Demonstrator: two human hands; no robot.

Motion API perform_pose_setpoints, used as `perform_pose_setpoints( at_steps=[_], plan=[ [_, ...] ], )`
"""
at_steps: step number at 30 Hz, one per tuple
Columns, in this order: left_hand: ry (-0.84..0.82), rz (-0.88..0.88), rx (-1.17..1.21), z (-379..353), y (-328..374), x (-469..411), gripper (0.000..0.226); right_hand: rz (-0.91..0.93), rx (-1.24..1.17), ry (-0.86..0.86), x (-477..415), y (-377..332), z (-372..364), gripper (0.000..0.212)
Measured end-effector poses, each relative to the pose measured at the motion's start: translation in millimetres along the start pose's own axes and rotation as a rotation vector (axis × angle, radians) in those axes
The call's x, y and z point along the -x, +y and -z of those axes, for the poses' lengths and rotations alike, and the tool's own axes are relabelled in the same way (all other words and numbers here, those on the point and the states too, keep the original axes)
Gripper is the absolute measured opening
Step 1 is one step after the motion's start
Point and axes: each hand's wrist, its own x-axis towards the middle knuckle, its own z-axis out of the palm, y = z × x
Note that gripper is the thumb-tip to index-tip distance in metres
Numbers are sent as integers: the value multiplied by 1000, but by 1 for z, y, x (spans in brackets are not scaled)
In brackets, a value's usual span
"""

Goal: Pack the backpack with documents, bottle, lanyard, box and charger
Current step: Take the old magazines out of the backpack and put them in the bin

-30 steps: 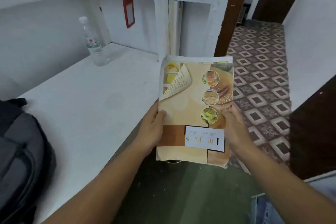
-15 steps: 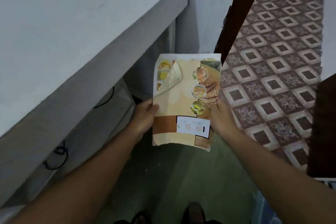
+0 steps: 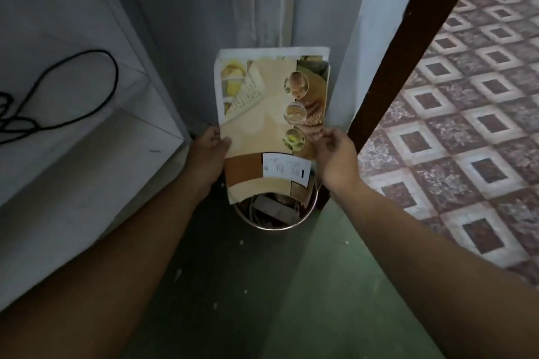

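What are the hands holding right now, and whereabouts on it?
The documents: the left hand grips the left edge, the right hand pinches the right edge, both on the lower half.

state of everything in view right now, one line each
documents: held by both side edges, printed side toward the camera, lower edge over the bin
left hand: grips the documents' left edge
right hand: pinches the documents' right edge
bin: on the floor, open, scraps inside, partly hidden by the documents
cable: black, lying in loose loops on the white shelf
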Motion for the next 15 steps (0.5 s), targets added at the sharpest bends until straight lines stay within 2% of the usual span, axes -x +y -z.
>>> perform_pose_setpoints(
  at_steps=[5, 11, 13, 15],
  plan=[
    [-6, -13, -1, -17, -47, -36, 14, -29, 47, -14, -28, 48, -25, 8],
    [-59, 44, -252, -22, -92, -38, 15, -145, 222, -40, -21, 106, -21, 5],
    [-78, 25, -347, -23, -100, -38, 14, -176, 300, -26, -19, 119, -17, 16],
    [-60, 7, -429, -26, -103, -37, 15, -208, 363, -18, -18, 130, -13, 17]
  ],
)
